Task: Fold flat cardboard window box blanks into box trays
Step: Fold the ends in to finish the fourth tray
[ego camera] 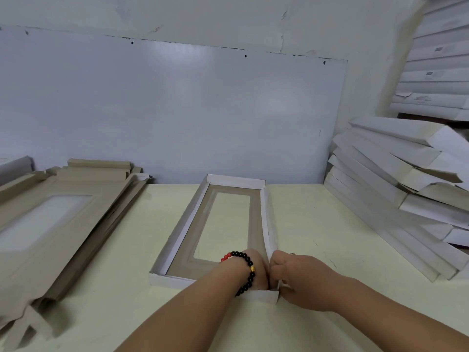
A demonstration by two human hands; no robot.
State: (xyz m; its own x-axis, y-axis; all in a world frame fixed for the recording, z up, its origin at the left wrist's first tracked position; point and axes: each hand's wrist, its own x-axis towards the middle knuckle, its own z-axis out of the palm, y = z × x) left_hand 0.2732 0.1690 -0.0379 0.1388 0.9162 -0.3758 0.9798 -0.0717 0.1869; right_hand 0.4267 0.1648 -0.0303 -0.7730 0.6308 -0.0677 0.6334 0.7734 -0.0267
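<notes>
One pale worktop (317, 224) carries flat blanks (58, 224) at nine o'clock, folded trays (396, 189) at three, a window box tray (220, 219) centrally. Left grip (256, 265) and right grip (291, 273) pinch its five o'clock corner.

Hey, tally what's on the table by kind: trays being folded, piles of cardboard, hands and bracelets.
Tray being folded: 1
Piles of cardboard: 2, brown flat blanks on the left and white folded boxes on the right
Hands: 2, left hand and right hand
Bead bracelet: 1
Total: 6
</notes>
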